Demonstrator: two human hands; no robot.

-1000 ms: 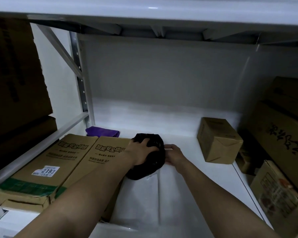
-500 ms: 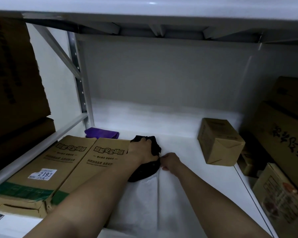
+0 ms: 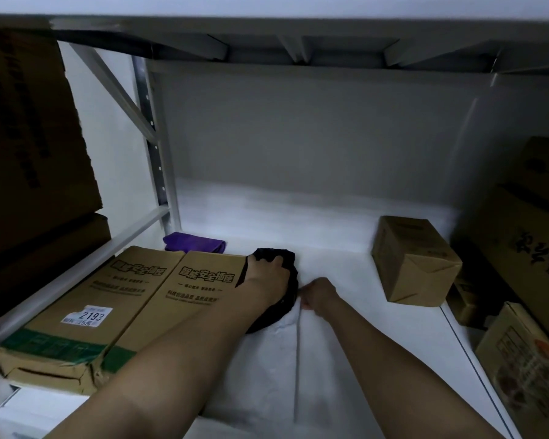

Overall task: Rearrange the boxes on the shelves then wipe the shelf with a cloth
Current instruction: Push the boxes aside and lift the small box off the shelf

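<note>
A black cloth (image 3: 286, 257) lies bunched on the white shelf (image 3: 346, 280), right beside two long flat cardboard boxes (image 3: 86, 308) (image 3: 187, 299). My left hand (image 3: 267, 275) grips the cloth from above and hides most of it. Just to its right, my right hand (image 3: 318, 296) has curled fingers that pinch the top of a fold in the white sheet (image 3: 267, 369) covering the shelf. A small brown box (image 3: 415, 264) stands tilted at the right.
A purple cloth (image 3: 193, 243) lies folded behind the flat boxes near the shelf post (image 3: 154, 147). Larger cardboard boxes (image 3: 526, 248) are stacked at the right edge. More boxes (image 3: 29, 137) fill the neighbouring bay at left. The upper shelf hangs low overhead.
My left hand has bunched the black cloth tighter under it. My right hand has drawn closer to the cloth, still at the sheet's fold.
</note>
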